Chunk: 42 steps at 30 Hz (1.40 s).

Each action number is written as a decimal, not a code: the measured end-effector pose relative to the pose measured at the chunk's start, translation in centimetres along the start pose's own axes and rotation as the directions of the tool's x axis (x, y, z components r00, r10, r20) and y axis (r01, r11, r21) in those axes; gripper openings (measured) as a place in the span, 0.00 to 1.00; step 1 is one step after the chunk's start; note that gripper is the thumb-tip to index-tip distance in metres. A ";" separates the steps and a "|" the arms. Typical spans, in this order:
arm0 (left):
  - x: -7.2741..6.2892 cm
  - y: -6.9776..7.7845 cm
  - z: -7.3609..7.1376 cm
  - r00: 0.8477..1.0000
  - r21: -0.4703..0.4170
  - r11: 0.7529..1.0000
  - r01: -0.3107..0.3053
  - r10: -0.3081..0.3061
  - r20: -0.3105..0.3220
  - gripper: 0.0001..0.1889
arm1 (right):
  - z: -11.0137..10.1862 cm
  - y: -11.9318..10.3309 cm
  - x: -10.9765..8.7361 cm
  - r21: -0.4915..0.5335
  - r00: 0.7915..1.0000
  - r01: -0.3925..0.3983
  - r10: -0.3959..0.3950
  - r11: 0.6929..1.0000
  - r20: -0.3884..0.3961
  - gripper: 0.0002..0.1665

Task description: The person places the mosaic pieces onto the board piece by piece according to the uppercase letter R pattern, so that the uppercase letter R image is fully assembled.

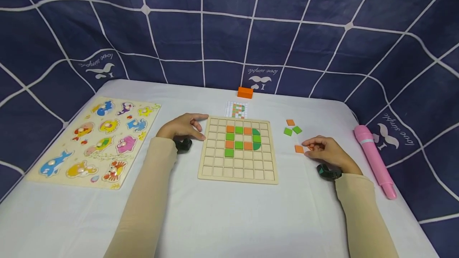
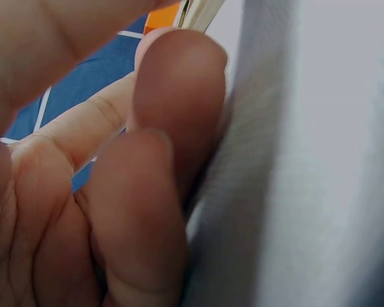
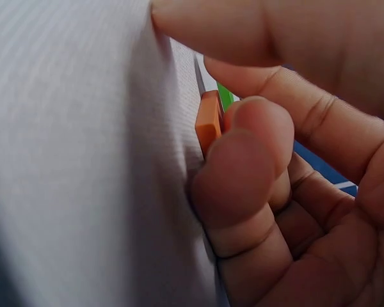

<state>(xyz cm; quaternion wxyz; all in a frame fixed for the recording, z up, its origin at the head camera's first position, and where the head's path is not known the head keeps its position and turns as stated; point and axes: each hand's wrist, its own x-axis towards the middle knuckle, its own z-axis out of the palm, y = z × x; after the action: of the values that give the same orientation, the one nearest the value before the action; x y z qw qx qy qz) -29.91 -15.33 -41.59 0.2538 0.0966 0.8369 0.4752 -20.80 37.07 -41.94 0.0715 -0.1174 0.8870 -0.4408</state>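
A square wooden grid board (image 1: 238, 172) lies on the table with orange and green tiles set in its cells, two green ones with curved edges. My left hand (image 1: 181, 126) rests at the board's left side, index finger extended to the upper corner and thumb at the edge. On the right, my right hand (image 1: 328, 152) is low on the table, thumb and index fingertips apart beside an orange tile (image 1: 299, 149). A second orange tile (image 3: 208, 121) lies by its curled fingers, partly hidden. Two green tiles (image 1: 288, 131) and another orange tile (image 1: 290, 122) lie farther back.
Behind the board are a pattern card (image 1: 236, 109) and an orange block (image 1: 245, 92). A sea-animal puzzle board (image 1: 97, 138) occupies the left. At the right edge lies a pink microphone-shaped object (image 1: 374, 160). Dark blue checked cloth (image 1: 229, 35) hangs around the table.
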 end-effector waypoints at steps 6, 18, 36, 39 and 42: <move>-0.2 0.2 0.0 1.000 0.013 1.000 0.005 -0.005 -0.007 0.53 | 0.1 -0.2 0.0 -0.050 0.999 0.034 -0.035 0.998 -0.014 0.18; 0.0 -0.1 0.0 1.000 -0.011 1.000 0.007 -0.007 -0.005 0.54 | 0.4 -0.7 0.3 -0.127 0.997 0.071 -0.074 0.989 -0.023 0.15; 0.0 0.3 0.1 1.000 -0.041 0.999 -0.001 0.002 0.001 0.53 | 0.2 -0.3 0.2 -0.006 0.997 0.065 -0.065 0.998 -0.049 0.15; -0.1 0.3 0.1 1.000 -0.033 0.999 0.002 -0.002 0.000 0.53 | 0.2 -0.4 0.3 0.005 0.996 0.072 -0.071 0.997 -0.047 0.16; -0.1 0.3 0.1 1.000 -0.021 1.000 0.008 -0.008 -0.002 0.54 | 0.1 -0.4 0.3 0.010 0.996 0.082 -0.081 0.997 -0.045 0.17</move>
<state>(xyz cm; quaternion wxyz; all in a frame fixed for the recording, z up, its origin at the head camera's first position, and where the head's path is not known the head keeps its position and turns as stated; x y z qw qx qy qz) -29.82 -15.06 -41.36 0.2558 0.0899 0.8325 0.4831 -20.99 36.65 -41.67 0.0342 -0.1433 0.8802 -0.4512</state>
